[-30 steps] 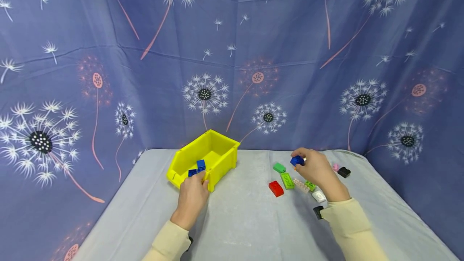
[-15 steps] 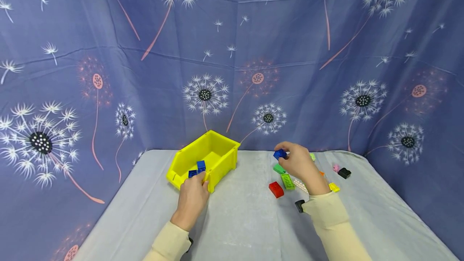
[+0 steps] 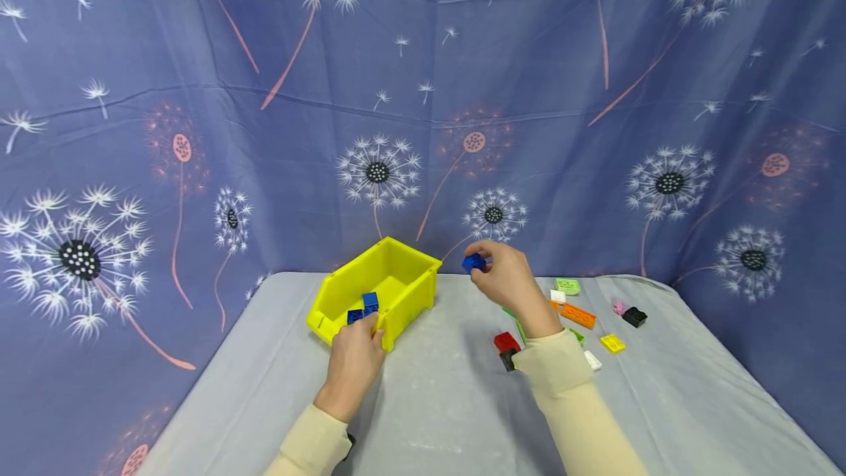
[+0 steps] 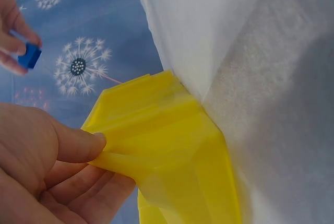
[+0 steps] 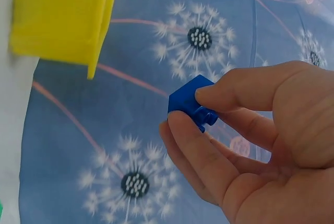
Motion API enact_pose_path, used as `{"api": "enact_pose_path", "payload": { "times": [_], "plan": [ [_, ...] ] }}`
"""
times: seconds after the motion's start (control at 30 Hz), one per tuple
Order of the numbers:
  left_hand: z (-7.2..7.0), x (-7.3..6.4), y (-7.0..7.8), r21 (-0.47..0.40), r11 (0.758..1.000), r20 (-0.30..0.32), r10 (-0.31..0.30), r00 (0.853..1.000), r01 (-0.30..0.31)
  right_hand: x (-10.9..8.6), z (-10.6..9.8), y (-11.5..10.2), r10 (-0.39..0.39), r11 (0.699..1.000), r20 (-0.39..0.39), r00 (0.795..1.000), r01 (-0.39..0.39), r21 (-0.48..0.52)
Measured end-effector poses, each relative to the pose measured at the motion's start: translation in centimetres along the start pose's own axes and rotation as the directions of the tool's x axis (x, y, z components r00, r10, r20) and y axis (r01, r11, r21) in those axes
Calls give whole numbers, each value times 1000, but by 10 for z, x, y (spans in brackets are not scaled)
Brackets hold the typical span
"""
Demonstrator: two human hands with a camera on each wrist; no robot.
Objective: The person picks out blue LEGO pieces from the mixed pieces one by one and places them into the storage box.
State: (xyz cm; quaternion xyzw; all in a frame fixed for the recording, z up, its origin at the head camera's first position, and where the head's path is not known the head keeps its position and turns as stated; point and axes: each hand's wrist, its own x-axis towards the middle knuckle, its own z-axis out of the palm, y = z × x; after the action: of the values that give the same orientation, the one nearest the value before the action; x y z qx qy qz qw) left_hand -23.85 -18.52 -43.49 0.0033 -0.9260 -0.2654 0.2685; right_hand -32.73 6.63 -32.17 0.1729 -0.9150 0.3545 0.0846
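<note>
My right hand [image 3: 510,281] pinches a blue toy brick [image 3: 474,263] between thumb and fingers, held in the air right of the yellow bin [image 3: 413,303]. In the right wrist view the blue brick [image 5: 190,98] shows its studs towards the palm. My left hand [image 3: 355,360] grips the near rim of the bin; in the left wrist view the thumb lies on the yellow wall [image 4: 162,130] and the fingers curl beneath its edge. Inside the bin lie several blue bricks [image 3: 370,302], partly hidden by the left hand.
Loose bricks lie on the right side of the cloth-covered table [image 3: 436,402]: red [image 3: 506,341], orange [image 3: 579,316], yellow [image 3: 612,344], black [image 3: 634,316], light green [image 3: 567,286] and white ones. The right forearm hides some of them. A patterned blue curtain [image 3: 423,94] hangs behind.
My right hand has carried the blue brick leftward and a little higher, from above the loose bricks towards the bin. The left hand has kept its grip on the bin's rim.
</note>
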Motion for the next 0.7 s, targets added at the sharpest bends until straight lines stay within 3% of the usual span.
{"api": "enact_pose_path", "payload": {
  "times": [0.37,0.7],
  "plan": [
    [0,-1,0,15,1000,5,2,1000,-3,26,21,-42,-86,996,77,993,87,-19],
    [1,0,1,12,1000,2,6,1000,-6,46,43,-74,-97,995,127,987,98,0]
  ]
}}
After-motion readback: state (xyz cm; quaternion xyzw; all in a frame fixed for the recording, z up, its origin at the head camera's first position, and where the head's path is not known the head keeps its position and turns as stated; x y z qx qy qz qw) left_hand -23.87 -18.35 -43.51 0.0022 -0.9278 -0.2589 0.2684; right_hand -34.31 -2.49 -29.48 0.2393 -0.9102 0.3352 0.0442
